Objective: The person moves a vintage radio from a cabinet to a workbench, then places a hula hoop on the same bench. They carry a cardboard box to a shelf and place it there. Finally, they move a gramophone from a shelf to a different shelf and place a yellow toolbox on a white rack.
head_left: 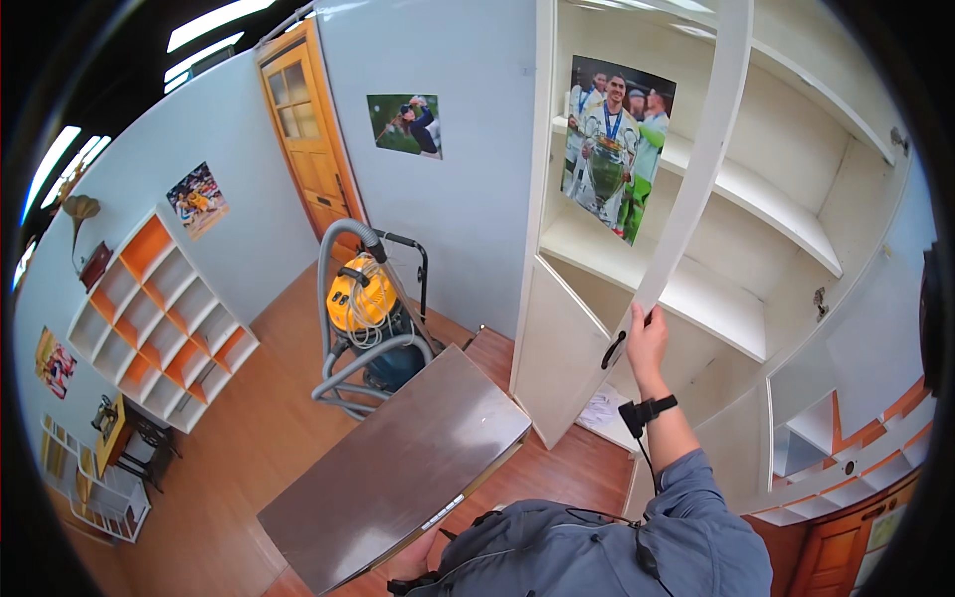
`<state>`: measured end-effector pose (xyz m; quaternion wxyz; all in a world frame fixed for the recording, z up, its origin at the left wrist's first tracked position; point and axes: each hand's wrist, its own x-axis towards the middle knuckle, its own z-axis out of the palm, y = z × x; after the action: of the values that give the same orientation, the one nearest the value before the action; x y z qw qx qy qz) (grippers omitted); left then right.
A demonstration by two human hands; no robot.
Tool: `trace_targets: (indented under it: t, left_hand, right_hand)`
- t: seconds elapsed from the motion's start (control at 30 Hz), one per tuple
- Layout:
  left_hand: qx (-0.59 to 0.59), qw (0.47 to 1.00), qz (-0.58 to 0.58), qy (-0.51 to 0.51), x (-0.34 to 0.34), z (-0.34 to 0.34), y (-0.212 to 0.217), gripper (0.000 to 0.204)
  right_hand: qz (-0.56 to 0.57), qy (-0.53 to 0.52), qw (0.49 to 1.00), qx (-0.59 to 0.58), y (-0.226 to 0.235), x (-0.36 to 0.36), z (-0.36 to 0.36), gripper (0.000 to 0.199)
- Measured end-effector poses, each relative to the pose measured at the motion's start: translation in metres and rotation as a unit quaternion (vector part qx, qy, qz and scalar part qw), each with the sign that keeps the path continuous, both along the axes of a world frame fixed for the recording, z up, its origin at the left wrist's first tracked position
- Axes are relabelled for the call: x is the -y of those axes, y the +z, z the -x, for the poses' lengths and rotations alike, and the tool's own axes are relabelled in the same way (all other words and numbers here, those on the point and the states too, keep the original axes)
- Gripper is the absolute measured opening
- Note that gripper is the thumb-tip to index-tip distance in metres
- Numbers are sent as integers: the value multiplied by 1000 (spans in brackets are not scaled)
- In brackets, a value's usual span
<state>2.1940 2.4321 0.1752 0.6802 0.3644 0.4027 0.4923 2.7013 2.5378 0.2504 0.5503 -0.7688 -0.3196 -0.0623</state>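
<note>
The wood-coloured floor (234,428) is the biggest thing, and a wide stretch of it on the left gives lots of room to move. The tall white cabinet (811,174) stands on the right, with shelves inside. Its white door (565,348) is swung part way out, so there is a gap between its free edge and the shelves. A white and orange shelf unit (159,328) is far off on the left. The long brown flat top (398,478) lies slanted in front of the person, and one corner comes near the bottom of the door, so the room there is thin. A yellow and dark vacuum cleaner (370,308) is just past its far edge. The right hand (648,343) grips the door's free edge, close to a small black handle (614,349). The left hand (413,557) is by the brown top's near edge, partly hidden, and I cannot tell if it is gripping.
</note>
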Motion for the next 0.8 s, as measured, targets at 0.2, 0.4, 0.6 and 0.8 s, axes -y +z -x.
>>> trace_targets:
  t: [0.2, 0.4, 0.6, 0.8]
  left_hand:
    - [351, 926, 124, -61, -31, -26, -3, 55]
    - [512, 826, 231, -56, -53, -32, -7, 61]
    - [475, 847, 230, -66, -76, -45, -12, 54]
    - [183, 956, 54, -224, -108, -88, -55, 52]
  right_hand:
    - [-27, -26, 999, 14, -25, -28, -137, 37]
    - [43, -78, 996, -12, -21, -39, -154, 39]
    - [68, -106, 992, -13, -82, -5, -123, 36]
    - [86, -107, 967, -213, -267, 198, -110, 25]
